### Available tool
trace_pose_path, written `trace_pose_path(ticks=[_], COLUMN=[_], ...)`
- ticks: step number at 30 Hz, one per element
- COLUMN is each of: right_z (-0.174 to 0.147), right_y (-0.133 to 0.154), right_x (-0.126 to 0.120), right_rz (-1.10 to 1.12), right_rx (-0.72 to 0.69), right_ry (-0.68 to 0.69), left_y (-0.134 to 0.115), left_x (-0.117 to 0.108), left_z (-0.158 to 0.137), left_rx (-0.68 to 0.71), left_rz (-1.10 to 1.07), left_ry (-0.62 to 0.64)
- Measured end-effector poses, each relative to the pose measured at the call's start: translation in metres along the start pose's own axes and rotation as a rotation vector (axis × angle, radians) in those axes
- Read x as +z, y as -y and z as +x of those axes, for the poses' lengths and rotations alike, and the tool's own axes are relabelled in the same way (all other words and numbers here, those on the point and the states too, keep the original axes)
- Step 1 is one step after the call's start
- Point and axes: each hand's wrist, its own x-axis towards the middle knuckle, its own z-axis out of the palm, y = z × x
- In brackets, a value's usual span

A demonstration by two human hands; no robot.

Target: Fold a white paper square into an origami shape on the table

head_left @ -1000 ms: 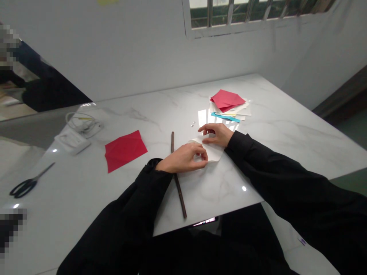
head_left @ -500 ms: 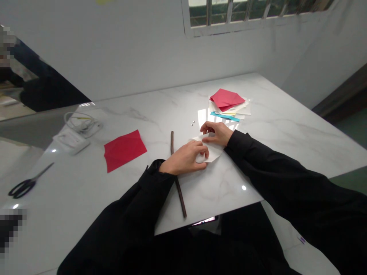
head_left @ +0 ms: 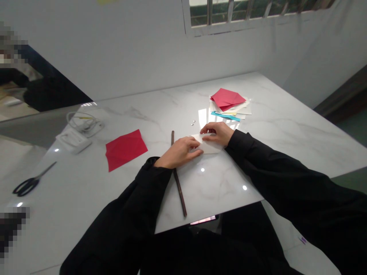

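Centre frame: left hand [head_left: 181, 151] and right hand [head_left: 217, 133] curl onto white paper [head_left: 211, 148] — each grip slightly parted, any pinch unclear.

Left sleeve: I saw a long, loose, matte black cloth sleeve [head_left: 114, 217], broad along the forearm, its soft folds nearly lost in the dark.
Left cuff: a black cloth cuff [head_left: 149, 163] sat slack around the wrist, its rim a little ruffled.
Right sleeve: a matching long black cloth sleeve [head_left: 289, 175] caught more light, so its shallow creases showed greyish.
Right cuff: a plain black cloth cuff [head_left: 233, 139] ended at the wrist.
Hands: the left hand [head_left: 180, 151] and right hand [head_left: 218, 133] were bare.
Lap: black clothing [head_left: 246, 233] showed below the table edge, its outline hard to make out.
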Motion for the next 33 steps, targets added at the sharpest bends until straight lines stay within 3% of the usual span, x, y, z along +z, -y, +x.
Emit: trace_pose_path(ticks=[9,20,26,33], right_z=[0.001,-0.002,-0.001,-0.001], right_y=[-0.007,-0.005,-0.003,-0.001], right_x=[-0.004,-0.002,-0.002,0.0], right_rz=[-0.019,0.05,0.059,0.016], right_rx=[-0.066,0.027,0.01,0.083], right_ry=[0.043,-0.001,-0.008,-0.082], left_y=[0.005,0.01,0.015,0.015], left_x=[-0.005,-0.01,-0.012,-0.018], left_z=[-0.003,-0.005,-0.007,-0.007], left_rx=[-0.043,-0.132,-0.164,-0.119], left_rz=[-0.025,-0.112,-0.188,-0.182], left_ry=[-0.025,-0.018,0.051,0.134])
